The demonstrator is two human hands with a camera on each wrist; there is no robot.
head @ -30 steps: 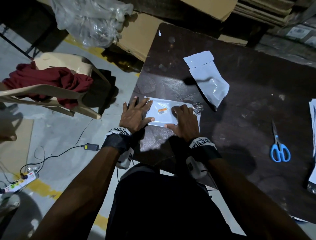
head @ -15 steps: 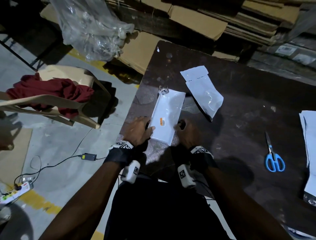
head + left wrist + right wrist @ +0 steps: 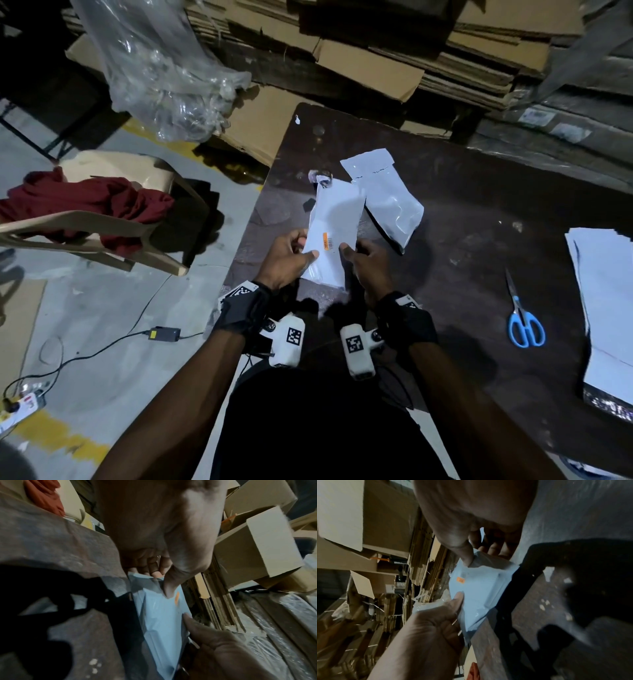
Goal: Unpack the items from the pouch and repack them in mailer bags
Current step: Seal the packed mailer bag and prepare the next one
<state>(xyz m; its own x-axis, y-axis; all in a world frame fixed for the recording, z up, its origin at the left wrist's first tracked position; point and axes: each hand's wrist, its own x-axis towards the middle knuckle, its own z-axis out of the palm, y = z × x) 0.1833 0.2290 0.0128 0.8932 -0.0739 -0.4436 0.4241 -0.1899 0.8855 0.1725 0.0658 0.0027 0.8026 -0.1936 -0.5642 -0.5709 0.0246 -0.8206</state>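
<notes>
A white pouch with an orange barcode sticker is held up over the dark table, its long axis pointing away from me. My left hand pinches its near left edge, thumb on top. My right hand pinches the near right edge the same way. The wrist views show the pouch between both thumbs and curled fingers. A small metal item shows at its far end. A second white bag with a torn top lies flat just to the right.
Blue-handled scissors lie on the table at right. A stack of white mailer bags sits at the right edge. Flattened cardboard is piled behind the table. A chair with red cloth stands left, with clear plastic wrap beyond it.
The pouch lay crosswise under both flat hands; it has been turned lengthwise and lifted off the table, and both hands now pinch its near end.
</notes>
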